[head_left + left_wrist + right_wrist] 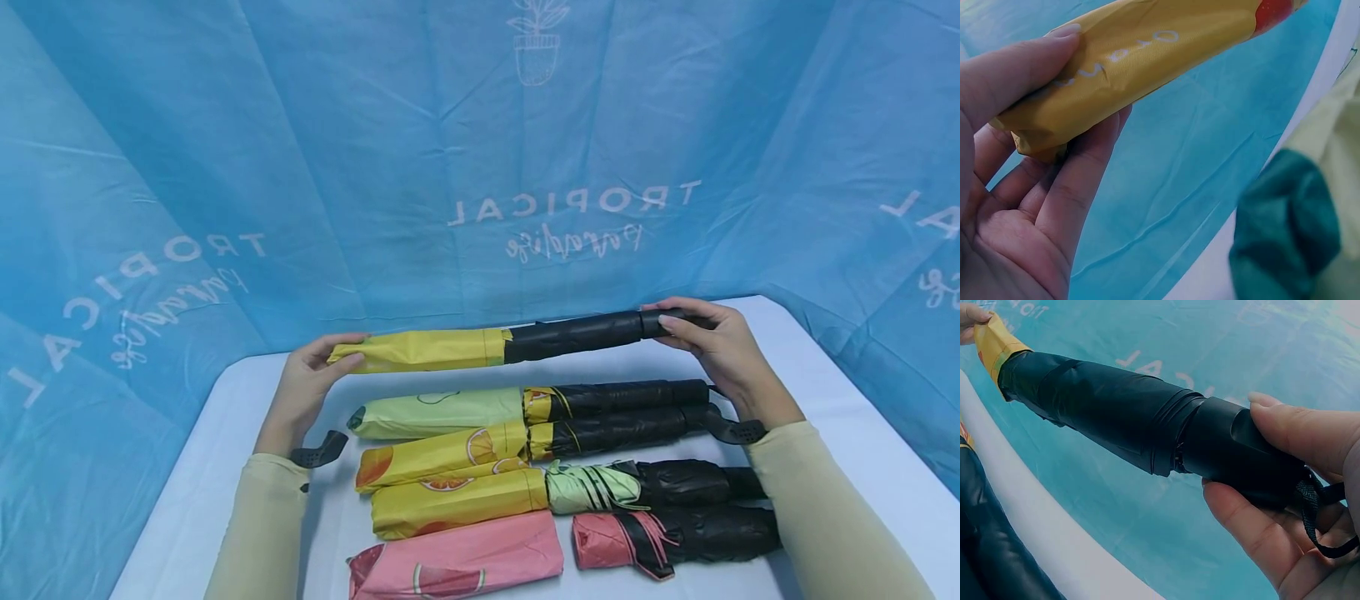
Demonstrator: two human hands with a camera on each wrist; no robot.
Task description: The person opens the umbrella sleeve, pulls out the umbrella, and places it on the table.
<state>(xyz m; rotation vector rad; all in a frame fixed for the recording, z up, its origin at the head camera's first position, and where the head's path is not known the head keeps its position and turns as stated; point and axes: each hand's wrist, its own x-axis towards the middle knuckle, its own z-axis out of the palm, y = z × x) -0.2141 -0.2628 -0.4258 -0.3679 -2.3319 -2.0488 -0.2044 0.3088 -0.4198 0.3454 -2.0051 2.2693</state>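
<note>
A folded black umbrella [577, 335] spans the space between both hands above the far part of the table. Its left end is inside a yellow sleeve [427, 350]. My left hand [303, 379] pinches the sleeve's closed end between thumb and fingers; white lettering and a red print show on it in the left wrist view. At the other end, my right hand [712, 342] grips the black handle [1235, 447], and a wrist strap [1310, 519] loops beside the fingers. How far the umbrella reaches inside the sleeve is hidden.
Nearer on the white table [247, 400] lie a light green sleeve [442, 414], two yellow orange-print sleeves [465, 504] and a pink watermelon sleeve [480, 562]. To their right are several folded black umbrellas [615, 433]. Blue printed cloth [375, 167] hangs behind.
</note>
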